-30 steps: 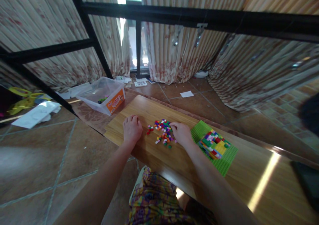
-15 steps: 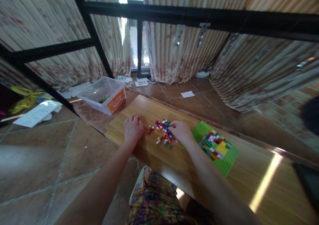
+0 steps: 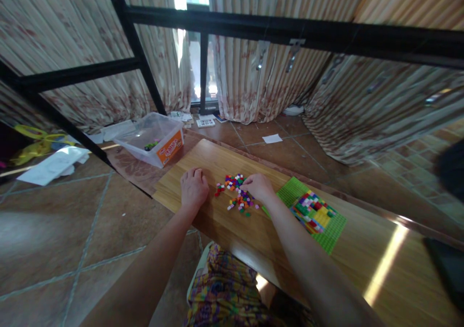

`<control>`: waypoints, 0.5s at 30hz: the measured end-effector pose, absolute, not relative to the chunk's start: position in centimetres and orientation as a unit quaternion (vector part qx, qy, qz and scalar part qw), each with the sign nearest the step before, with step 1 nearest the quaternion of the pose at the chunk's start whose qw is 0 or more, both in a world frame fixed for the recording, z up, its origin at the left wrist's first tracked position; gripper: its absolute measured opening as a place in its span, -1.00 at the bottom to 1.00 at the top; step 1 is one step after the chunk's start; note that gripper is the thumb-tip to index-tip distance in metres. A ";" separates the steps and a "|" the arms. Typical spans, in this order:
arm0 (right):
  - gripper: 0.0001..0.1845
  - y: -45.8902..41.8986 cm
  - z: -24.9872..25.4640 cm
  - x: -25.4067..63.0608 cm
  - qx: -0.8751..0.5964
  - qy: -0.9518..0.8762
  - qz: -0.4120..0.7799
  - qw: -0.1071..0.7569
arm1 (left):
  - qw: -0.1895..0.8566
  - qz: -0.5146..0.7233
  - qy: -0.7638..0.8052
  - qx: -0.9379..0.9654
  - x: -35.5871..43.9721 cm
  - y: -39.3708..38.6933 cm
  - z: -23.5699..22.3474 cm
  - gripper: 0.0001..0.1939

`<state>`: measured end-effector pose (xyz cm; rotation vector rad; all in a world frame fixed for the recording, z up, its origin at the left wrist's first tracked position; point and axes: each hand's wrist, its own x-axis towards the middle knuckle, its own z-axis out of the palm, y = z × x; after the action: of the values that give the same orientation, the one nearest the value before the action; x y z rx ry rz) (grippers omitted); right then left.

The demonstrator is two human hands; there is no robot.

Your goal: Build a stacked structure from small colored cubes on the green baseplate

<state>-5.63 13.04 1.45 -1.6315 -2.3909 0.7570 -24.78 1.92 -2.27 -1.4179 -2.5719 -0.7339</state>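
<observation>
A loose pile of small coloured building bricks [image 3: 243, 200] lies on the wooden table [image 3: 217, 220]. My right hand [image 3: 259, 188] reaches into its upper right side, thumb and fingertips pinched together on a small brick that is mostly hidden. To the left of the pile my left hand [image 3: 195, 188] rests palm down on the wood, fingers loosely bent, with nothing seen in it. Right of the pile lies a green studded baseplate [image 3: 335, 235], carrying a patch of multicoloured bricks [image 3: 315, 211]. My right forearm covers part of its near left edge.
A clear plastic box [image 3: 148, 136] with an orange label stands beyond the table's left end, a few green pieces inside. Black metal bars [image 3: 232, 20] cross in front of the curtains. A dark flat object [image 3: 444, 264] sits at the table's right end. Papers [image 3: 271, 138] lie on the tiled floor.
My right hand has shifted slightly left, further over the pile, and its fingertips are now nearer the middle. My left hand and the baseplate stay where they were.
</observation>
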 end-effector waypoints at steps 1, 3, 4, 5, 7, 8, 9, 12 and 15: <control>-0.94 13.0 1.4 -5.6 -0.541 -0.798 0.253 0.077 | 0.056 -0.243 -0.848 -0.468 -24.8 1.9 -2.2 -0.64; -0.94 12.8 1.2 -5.3 -0.536 -0.800 0.257 0.082 | 0.054 -0.242 -0.848 -0.468 -24.7 1.9 -2.1 -0.64; -0.93 12.7 1.2 -5.2 -0.533 -0.801 0.259 0.083 | 0.053 -0.240 -0.849 -0.468 -24.7 1.9 -2.1 -0.64; -0.91 12.5 1.2 -5.1 -0.531 -0.803 0.259 0.084 | 0.052 -0.238 -0.850 -0.467 -24.7 1.9 -2.0 -0.64; -0.85 12.4 1.3 -4.8 -0.529 -0.805 0.255 0.087 | 0.053 -0.234 -0.851 -0.467 -24.7 1.9 -1.9 -0.63; -0.82 12.4 1.3 -4.6 -0.528 -0.806 0.250 0.089 | 0.053 -0.233 -0.851 -0.468 -24.7 1.9 -1.9 -0.63; -0.80 12.3 1.4 -4.5 -0.528 -0.808 0.246 0.091 | 0.053 -0.234 -0.850 -0.469 -24.7 1.9 -1.9 -0.63; -0.76 12.3 1.6 -4.0 -0.524 -0.814 0.233 0.093 | 0.057 -0.235 -0.848 -0.471 -24.8 1.9 -2.1 -0.63; -0.77 12.2 1.9 -3.9 -0.506 -0.832 0.214 0.078 | 0.061 -0.235 -0.848 -0.471 -24.8 1.9 -2.2 -0.64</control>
<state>-3.95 12.22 1.90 -1.5152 -2.4919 0.6416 -24.83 1.93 -2.19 -1.4258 -2.5661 -0.7109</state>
